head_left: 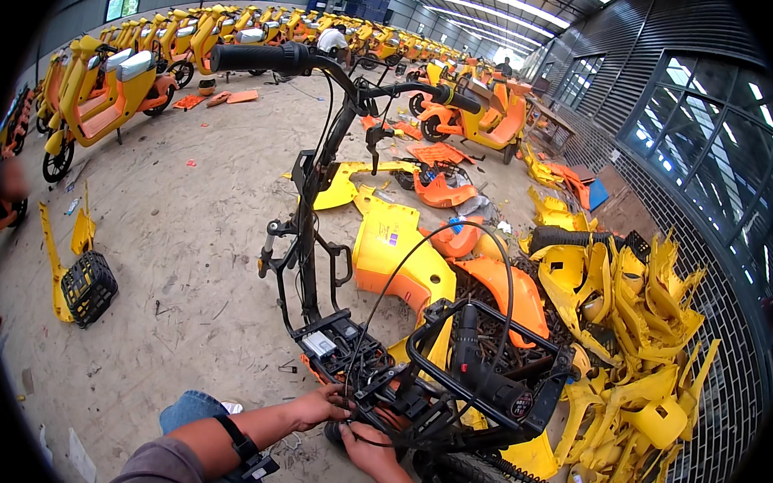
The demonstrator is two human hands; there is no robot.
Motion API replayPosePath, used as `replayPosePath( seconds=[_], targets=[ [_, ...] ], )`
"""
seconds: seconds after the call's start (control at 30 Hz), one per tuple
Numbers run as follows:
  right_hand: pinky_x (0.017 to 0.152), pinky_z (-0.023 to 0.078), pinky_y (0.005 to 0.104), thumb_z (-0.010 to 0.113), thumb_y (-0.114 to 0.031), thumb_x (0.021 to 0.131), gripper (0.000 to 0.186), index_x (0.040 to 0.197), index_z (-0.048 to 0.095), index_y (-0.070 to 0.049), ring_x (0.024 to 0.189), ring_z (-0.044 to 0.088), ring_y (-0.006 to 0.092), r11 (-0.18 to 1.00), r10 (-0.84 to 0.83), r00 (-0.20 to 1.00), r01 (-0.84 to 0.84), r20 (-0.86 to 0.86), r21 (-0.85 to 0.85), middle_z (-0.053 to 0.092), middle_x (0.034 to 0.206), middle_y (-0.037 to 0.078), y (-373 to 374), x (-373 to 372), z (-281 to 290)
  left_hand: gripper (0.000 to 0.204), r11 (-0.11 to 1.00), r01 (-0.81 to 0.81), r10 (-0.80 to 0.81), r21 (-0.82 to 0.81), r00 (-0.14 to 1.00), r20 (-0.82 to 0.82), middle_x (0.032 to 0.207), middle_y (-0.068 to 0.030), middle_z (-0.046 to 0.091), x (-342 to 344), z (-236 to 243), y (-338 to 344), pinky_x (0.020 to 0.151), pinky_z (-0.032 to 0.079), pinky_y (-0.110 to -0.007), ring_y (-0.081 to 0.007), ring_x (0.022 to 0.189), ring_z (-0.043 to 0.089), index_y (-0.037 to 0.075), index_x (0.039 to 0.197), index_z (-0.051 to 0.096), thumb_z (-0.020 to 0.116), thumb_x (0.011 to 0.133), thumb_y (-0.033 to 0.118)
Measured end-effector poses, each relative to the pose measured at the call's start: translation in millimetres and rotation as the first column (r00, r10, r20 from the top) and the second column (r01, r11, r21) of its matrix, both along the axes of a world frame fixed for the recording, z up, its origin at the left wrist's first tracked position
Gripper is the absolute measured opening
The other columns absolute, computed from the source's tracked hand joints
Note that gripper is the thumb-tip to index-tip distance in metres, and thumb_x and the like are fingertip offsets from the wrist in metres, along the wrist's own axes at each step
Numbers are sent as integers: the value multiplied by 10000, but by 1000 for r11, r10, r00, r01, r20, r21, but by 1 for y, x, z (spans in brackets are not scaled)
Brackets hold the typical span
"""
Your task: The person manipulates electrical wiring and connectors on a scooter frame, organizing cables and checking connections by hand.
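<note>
a stripped scooter frame (pixel 305 255) stands upright, a black cable (pixel 510 292) arching over its rear.

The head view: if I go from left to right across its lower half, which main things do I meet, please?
Black basket, left hand, right hand, cordless drill, pile of yellow panels, brick wall.
</note>
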State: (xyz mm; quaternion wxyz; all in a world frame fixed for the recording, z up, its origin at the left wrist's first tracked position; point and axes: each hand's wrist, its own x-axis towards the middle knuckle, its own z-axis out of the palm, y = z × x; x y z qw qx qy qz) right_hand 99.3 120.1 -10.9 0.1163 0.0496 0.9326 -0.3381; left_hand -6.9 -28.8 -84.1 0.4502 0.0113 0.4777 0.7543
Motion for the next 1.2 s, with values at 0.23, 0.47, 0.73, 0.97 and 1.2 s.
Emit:
replayPosePath(
  seconds=[0.23, 0.47, 0.73, 0.97, 1.2],
  targets=[
    [713, 498, 497, 530, -423, 945, 364, 905, 633, -76, 848, 635, 403, 999, 23, 1000, -22, -11, 49, 662, 868, 166, -1, 0, -2, 535, 999, -29, 30, -21, 997, 77, 1211, -119, 592, 1, 0, 2, 990, 474, -356, -221, 1132, 566, 16, 1345, 449, 598, 845, -102],
    [683, 487, 497, 538, -419, 944, 362, 878, 625, -74, 812, 629, 402, 998, -25, 999, 28, -48, 58, 646, 827, 172, -4, 3, 1, 425, 995, -70, 68, -66, 997, -28, 1089, -99, 620, 3, -8, 1, 871, 537, -326, -193, 1010, 616, 8, 1250, 469, 649, 866, -17],
    [618, 453, 498, 539, -423, 963, 384, 849, 606, -62, 720, 603, 394, 998, -56, 993, 53, -106, -28, 606, 745, 163, -6, 10, -2, 321, 994, -97, 91, -58, 991, -100, 1036, -85, 624, 13, 16, -4, 834, 545, -321, -196, 954, 627, 10, 1124, 518, 664, 841, -31],
    [674, 500, 369, 543, -393, 957, 384, 858, 675, -46, 705, 656, 241, 976, -161, 974, 181, 161, -122, 676, 731, 88, -12, 13, -2, 360, 989, -56, 28, -140, 980, -196, 1042, -79, 615, 13, 15, -8, 798, 534, -321, -186, 944, 611, 22, 1141, 520, 681, 820, -1],
    [681, 501, 322, 553, -375, 955, 378, 867, 673, -27, 683, 642, 175, 967, -137, 986, 153, 91, -202, 675, 717, 64, -26, 20, -10, 356, 972, -104, 48, -211, 966, -256, 1013, -73, 633, 17, 37, -30, 759, 552, -338, -183, 933, 625, 46, 1172, 518, 659, 847, 12]
  ],
)
